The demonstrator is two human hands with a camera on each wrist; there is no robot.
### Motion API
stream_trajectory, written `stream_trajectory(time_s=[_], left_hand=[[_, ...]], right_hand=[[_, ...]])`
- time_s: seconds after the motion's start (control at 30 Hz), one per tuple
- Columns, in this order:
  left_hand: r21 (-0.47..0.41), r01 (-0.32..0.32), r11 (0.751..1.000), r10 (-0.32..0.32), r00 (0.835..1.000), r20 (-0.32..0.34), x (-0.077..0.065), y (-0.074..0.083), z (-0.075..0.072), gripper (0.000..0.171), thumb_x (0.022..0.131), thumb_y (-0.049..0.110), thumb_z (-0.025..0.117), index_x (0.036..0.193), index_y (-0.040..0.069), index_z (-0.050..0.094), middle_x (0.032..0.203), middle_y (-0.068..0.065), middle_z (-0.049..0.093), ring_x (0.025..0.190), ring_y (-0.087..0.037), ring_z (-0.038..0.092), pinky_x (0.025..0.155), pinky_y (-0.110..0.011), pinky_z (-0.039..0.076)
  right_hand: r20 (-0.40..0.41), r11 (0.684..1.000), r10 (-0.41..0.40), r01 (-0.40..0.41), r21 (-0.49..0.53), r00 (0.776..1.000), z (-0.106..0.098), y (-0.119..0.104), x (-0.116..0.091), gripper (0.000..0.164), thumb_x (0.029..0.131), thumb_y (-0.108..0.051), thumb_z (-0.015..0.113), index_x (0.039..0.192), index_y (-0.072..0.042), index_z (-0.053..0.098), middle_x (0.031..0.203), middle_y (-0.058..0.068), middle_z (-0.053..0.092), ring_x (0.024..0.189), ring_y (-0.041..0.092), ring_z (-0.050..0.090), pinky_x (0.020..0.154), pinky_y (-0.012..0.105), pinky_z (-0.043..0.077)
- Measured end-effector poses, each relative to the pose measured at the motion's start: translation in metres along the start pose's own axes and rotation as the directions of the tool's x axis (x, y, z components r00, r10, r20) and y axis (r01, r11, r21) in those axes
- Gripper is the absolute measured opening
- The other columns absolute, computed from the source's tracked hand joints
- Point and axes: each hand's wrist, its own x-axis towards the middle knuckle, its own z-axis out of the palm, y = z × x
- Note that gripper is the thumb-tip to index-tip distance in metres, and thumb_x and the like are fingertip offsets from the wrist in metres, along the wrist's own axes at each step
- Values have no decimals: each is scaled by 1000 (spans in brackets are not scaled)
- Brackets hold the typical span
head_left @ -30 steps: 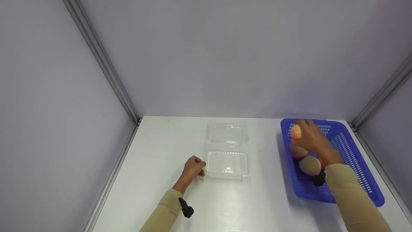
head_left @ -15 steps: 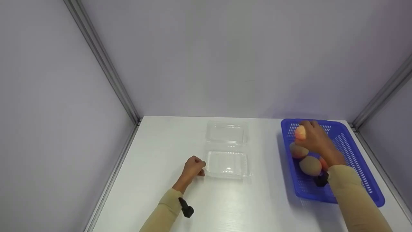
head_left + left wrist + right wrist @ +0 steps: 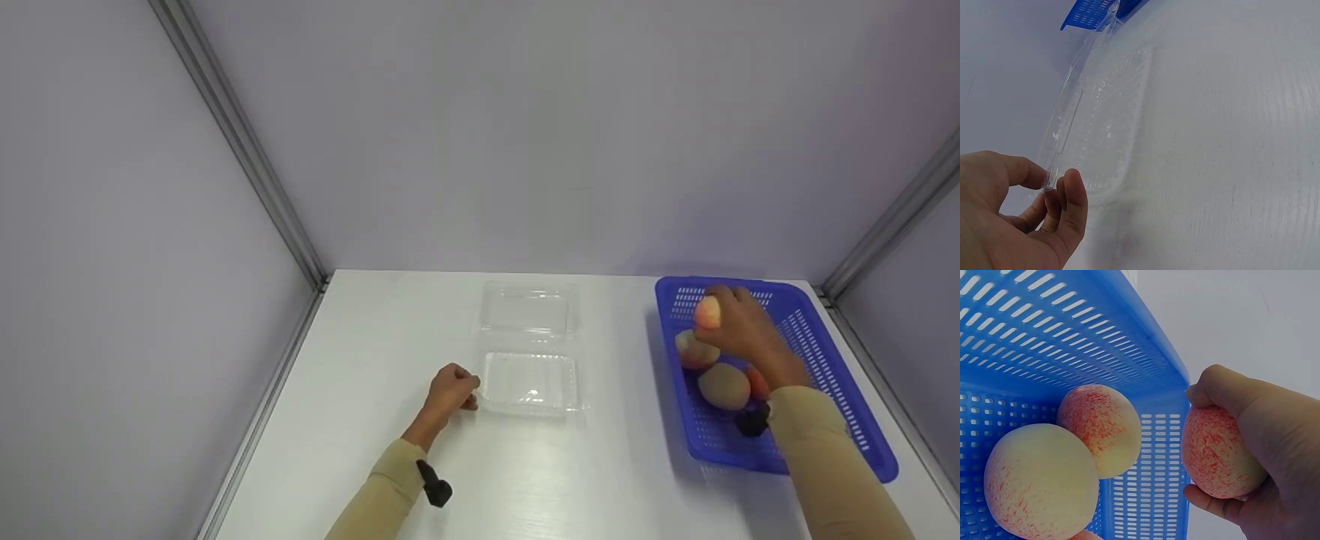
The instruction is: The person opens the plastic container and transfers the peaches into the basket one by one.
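My right hand (image 3: pixel 739 322) grips a peach (image 3: pixel 1216 455), pale yellow with red speckles, over the far part of the blue basket (image 3: pixel 862 420). Lower in the basket lie more peaches: one pale peach (image 3: pixel 1041 481), a redder peach (image 3: pixel 1100 430) beside it, and a reddish one (image 3: pixel 756 382) partly hidden by my wrist. With thumb and fingers, my left hand (image 3: pixel 451 390) pinches the near left edge of a clear plastic clamshell box (image 3: pixel 1109 124). The box lies open on the white table, its lid half (image 3: pixel 529 309) folded back toward the wall.
The blue basket stands at the table's right side, its slotted walls rising around the peaches. A pale wall (image 3: pixel 525 150) closes off the back of the white table (image 3: pixel 360 345). Metal frame posts (image 3: pixel 240 142) run up the corners.
My right hand, with the peach in it, has shifted slightly right and toward me over the basket. The left hand and the clamshell box have stayed in place.
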Motion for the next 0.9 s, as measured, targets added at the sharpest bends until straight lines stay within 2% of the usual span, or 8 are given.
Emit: stream_trajectory(time_s=[0.23, 0.47, 0.67, 0.9], left_hand=[[-3, -1, 1000, 1, 1000, 6, 0, 1, 0, 12, 98, 12, 63, 103, 2, 58, 94, -18, 66, 70, -16, 63, 69, -31, 66], [0, 1, 1000, -1, 1000, 14, 0, 1, 0, 12, 99, 13, 62, 104, 3, 58, 98, -19, 65, 71, -16, 62, 70, -30, 65], [9, 10, 1000, -10, 1000, 4, 0, 1, 0, 12, 99, 13, 62, 104, 3, 58, 94, -17, 65, 70, -15, 62, 69, -29, 65], [1, 18, 1000, -18, 1000, 4, 0, 0, 1, 13, 99, 13, 62, 105, 3, 58, 93, -15, 65, 69, -14, 61, 68, -29, 65]], right_hand=[[11, 999, 36, -37, 33, 999, 0, 6, -3, 90, 95, -37, 77, 164, -7, 28, 161, 33, 30, 142, 57, 36, 117, 84, 27], [-10, 1000, 0, 0, 0, 1000, -1, 12, -2, 85, 94, -34, 76, 159, 0, 33, 153, 37, 34, 135, 57, 41, 118, 81, 29], [52, 997, 56, -58, 45, 997, -1, 20, 0, 92, 95, -40, 75, 164, -3, 26, 163, 36, 24, 146, 59, 29, 119, 84, 21], [40, 996, 49, -52, 69, 998, 3, 27, -2, 90, 96, -34, 75, 163, 0, 27, 160, 37, 27, 144, 58, 32, 120, 81, 23]])
